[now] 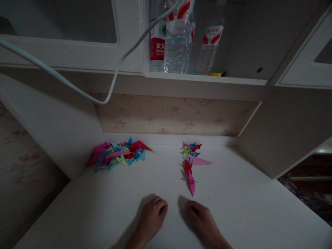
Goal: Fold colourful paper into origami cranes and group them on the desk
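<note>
My left hand [153, 217] rests on the white tabletop [238, 207], its fingers curled into a loose fist with nothing visible in it. Opposite it, my right hand [203, 218] is curled the same way and shows nothing held. Just beyond the right hand lies a pink origami crane [191, 183], not touched. A red origami piece [188, 167] and a flat-lying pink pointed one [202, 161] sit behind it, with a small cluster of folded paper pieces [191, 149] farther back. At the back left is a heap of many-coloured folded paper pieces [118, 155].
Above the table, a shelf [207, 78] holds plastic water bottles [177, 45], another bottle [210, 45] and a small yellow thing [215, 74]. A white cable [114, 81] hangs across the upper left. Side panels [290, 128] and a floral back wall [166, 114] enclose the table.
</note>
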The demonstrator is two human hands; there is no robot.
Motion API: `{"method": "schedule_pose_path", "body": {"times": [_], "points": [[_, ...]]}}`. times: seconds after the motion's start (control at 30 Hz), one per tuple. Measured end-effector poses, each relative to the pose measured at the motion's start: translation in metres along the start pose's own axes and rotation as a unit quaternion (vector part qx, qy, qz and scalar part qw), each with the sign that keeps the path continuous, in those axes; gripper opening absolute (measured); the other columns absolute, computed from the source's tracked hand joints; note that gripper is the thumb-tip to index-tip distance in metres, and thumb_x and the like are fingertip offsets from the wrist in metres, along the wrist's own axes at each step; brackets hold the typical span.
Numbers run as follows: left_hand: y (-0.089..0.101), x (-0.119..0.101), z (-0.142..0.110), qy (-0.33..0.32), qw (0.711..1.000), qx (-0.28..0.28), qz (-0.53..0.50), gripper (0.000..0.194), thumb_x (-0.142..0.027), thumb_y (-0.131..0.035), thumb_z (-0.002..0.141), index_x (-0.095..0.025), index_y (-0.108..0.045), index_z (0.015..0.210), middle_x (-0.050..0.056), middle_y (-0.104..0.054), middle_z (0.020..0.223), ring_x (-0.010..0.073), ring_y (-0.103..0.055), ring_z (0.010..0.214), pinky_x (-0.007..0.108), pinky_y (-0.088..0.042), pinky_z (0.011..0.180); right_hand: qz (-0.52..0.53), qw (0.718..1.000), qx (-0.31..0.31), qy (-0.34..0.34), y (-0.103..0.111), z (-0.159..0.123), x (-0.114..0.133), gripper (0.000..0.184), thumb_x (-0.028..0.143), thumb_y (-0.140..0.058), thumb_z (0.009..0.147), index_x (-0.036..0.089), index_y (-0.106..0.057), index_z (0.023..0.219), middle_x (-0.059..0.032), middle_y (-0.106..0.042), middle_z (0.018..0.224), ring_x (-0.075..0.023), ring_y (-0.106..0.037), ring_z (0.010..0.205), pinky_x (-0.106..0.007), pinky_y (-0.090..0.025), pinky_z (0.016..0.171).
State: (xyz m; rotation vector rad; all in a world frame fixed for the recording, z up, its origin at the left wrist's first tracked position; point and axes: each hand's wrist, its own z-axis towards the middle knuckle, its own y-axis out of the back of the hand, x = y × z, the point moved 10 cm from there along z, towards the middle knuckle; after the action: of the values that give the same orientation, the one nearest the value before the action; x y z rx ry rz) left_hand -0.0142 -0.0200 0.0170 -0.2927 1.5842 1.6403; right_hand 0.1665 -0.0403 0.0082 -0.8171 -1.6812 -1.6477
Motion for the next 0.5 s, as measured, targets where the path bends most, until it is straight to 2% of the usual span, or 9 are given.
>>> {"method": "schedule_pose_path", "body": {"times": [0.17,0.27,0.37,0.43,0.5], "points": [[-0.002,0.011,0.002,0.022,0.999,-0.001,-0.040,0.021,-0.014,-0.048,0.084,-0.020,-0.066,0.075,0.003,-0.066,0.077,0.0161,-0.060,0.074,0.024,-0.041,0.068,0.048,0.983,0.130,0.121,-0.045,0.035,0.088,0.023,0.026,-0.049,0.087,0.020,-0.070,0.082,0.0004,-0.070,0.078,-0.0158,-0.063,0.073,-0.022,-0.045,0.065],[-0.002,0.018,0.004,0.032,0.997,-0.002,-0.070,0.020,-0.015,-0.050,0.083,-0.019,-0.068,0.076,0.003,-0.066,0.076,0.0157,-0.060,0.071,0.023,-0.040,0.066,-0.016,0.970,0.154,0.189,-0.070,0.078,0.134,0.022,0.023,-0.050,0.087,0.021,-0.071,0.090,0.0004,-0.071,0.085,-0.0133,-0.064,0.075,-0.020,-0.047,0.067],[-0.001,0.024,0.006,0.045,0.995,0.006,-0.094,0.018,-0.016,-0.051,0.082,-0.019,-0.069,0.079,0.003,-0.067,0.078,0.0157,-0.060,0.073,0.023,-0.041,0.067,-0.149,0.961,0.129,0.192,-0.090,0.142,0.154,0.021,0.022,-0.058,0.085,0.020,-0.070,0.102,-0.0023,-0.069,0.103,-0.0125,-0.065,0.081,-0.020,-0.049,0.075],[-0.001,0.027,0.007,0.055,0.993,0.017,-0.101,0.019,-0.016,-0.051,0.081,-0.019,-0.070,0.080,0.003,-0.067,0.080,0.0154,-0.060,0.073,0.023,-0.041,0.067,-0.192,0.959,0.113,0.174,-0.101,0.186,0.159,0.024,0.022,-0.058,0.087,0.015,-0.067,0.109,-0.0086,-0.065,0.111,-0.0164,-0.065,0.088,-0.026,-0.050,0.082],[-0.002,0.029,0.006,0.059,0.993,0.022,-0.095,0.019,-0.014,-0.052,0.080,-0.019,-0.070,0.080,0.003,-0.067,0.080,0.0147,-0.060,0.071,0.022,-0.040,0.066,-0.242,0.950,0.108,0.163,-0.113,0.224,0.160,0.027,0.027,-0.058,0.090,0.013,-0.062,0.113,-0.0103,-0.062,0.116,-0.0205,-0.062,0.099,-0.036,-0.050,0.087]]}}
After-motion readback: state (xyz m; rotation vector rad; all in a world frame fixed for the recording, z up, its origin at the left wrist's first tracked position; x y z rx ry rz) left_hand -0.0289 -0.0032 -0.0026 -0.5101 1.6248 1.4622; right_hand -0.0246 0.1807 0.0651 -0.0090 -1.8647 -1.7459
